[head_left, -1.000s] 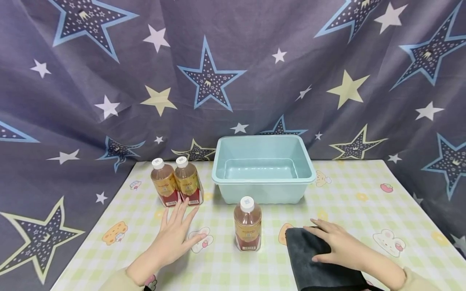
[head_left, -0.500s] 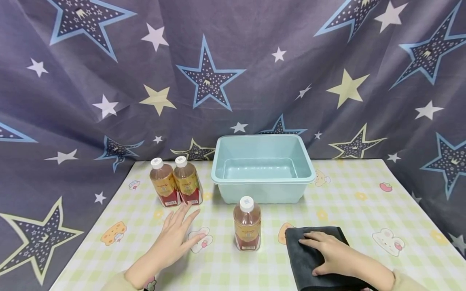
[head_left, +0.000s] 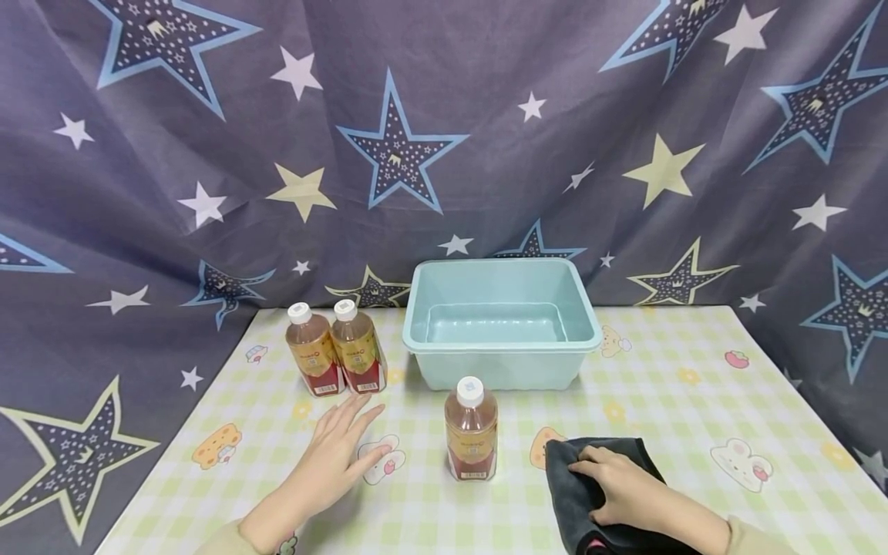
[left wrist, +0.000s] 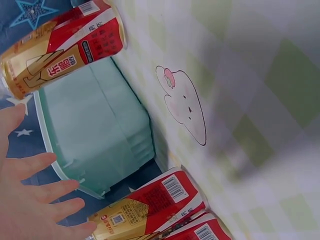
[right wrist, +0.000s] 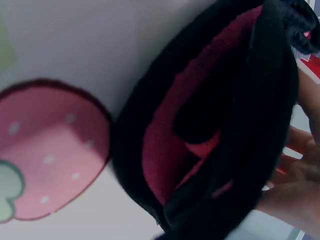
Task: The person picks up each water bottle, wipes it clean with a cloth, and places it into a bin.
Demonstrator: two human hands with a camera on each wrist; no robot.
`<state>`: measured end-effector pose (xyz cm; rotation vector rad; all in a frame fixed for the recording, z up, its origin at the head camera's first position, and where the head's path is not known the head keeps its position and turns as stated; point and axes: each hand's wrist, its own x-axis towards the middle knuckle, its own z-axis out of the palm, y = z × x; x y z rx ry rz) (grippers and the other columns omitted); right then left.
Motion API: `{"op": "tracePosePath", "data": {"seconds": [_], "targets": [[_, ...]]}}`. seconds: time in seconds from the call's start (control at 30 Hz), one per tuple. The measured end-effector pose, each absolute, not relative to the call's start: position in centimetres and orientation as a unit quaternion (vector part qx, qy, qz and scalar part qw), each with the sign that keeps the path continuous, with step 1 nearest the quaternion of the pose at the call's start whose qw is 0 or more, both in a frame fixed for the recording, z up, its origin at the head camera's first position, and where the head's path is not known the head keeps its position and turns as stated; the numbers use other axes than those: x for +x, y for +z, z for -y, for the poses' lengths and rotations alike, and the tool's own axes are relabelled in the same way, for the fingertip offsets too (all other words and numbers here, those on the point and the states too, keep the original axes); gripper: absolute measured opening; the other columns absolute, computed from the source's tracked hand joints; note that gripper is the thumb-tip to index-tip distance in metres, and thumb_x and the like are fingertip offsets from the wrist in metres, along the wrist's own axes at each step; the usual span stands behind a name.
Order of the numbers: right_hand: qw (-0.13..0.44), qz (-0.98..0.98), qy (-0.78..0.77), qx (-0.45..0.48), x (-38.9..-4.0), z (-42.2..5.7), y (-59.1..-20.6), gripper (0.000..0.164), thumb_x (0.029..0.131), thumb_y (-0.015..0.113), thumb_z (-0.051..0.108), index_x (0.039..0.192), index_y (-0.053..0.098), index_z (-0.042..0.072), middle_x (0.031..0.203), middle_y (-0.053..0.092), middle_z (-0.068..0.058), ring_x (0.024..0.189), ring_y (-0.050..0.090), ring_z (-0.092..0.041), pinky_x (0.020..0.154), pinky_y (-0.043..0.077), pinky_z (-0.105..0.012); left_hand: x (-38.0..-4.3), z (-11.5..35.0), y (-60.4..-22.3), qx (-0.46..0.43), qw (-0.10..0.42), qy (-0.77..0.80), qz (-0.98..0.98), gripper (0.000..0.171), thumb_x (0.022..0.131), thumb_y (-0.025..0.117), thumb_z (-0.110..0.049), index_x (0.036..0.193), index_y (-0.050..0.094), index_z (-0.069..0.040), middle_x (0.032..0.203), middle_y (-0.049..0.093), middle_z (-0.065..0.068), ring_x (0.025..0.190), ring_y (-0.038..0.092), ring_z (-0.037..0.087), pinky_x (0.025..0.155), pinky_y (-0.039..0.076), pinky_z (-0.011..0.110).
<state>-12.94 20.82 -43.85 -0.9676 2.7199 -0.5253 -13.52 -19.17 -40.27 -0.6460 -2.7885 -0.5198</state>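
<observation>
My right hand [head_left: 620,487] grips a folded black cloth [head_left: 567,482] at the front right, its fingers curled and bunching the fabric. In the right wrist view the cloth [right wrist: 240,150] bulges open at its folds and shows a fuzzy pink inner side; the hand [right wrist: 295,175] is partly hidden behind it. My left hand [head_left: 333,447] is held with fingers spread and nothing in them, just in front of two drink bottles [head_left: 315,356] standing side by side at the back left. Between my hands a third bottle [head_left: 472,432], white-capped with a gold and red label, stands upright.
A light blue plastic basin [head_left: 502,366] stands at the back centre, behind the single bottle. The table has a green checked cloth [head_left: 694,416] with cartoon prints, and a dark star-patterned curtain [head_left: 444,154] hangs behind its far edge.
My right hand has moved slightly left over the black cloth and its fingers have curled, bunching the fabric and lifting its near edge. The left hand has drawn back slightly from the two bottles.
</observation>
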Motion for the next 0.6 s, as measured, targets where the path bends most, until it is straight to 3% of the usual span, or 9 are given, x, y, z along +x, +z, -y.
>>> {"op": "tracePosePath", "data": {"seconds": [0.17,0.4,0.6], "targets": [[0.098,-0.917,-0.201,-0.331,-12.83,-20.63,-44.07,0.040,0.065,0.076,0.016,0.100,0.064,0.003,0.083,0.047,0.011,0.072,0.046,0.000,0.059,0.045,-0.021,-13.43,19.03,-40.47,-0.223,0.126,-0.181,0.950,0.050,0.083,0.058,-0.039,0.121,0.052,-0.007,0.132,0.040,0.016,0.126,0.029,0.033,0.102,0.018,0.053],[0.065,-0.916,-0.198,-0.343,-12.59,-20.29,-44.18,0.025,0.062,0.072,0.004,0.086,0.067,0.006,0.076,0.051,0.010,0.069,0.052,-0.004,0.057,0.047,-0.021,-13.34,18.90,-40.53,-0.220,0.114,-0.185,0.951,0.047,0.084,0.059,-0.035,0.121,0.053,-0.008,0.131,0.042,0.015,0.126,0.029,0.032,0.102,0.018,0.052],[0.056,-0.920,-0.196,-0.336,-12.64,-20.26,-44.02,0.021,0.064,0.071,0.000,0.083,0.067,0.007,0.075,0.054,0.010,0.069,0.055,-0.007,0.058,0.048,-0.023,-13.40,18.75,-40.44,-0.227,0.107,-0.193,0.949,0.046,0.085,0.057,-0.036,0.122,0.052,-0.009,0.131,0.042,0.014,0.127,0.028,0.031,0.102,0.018,0.053]]}}
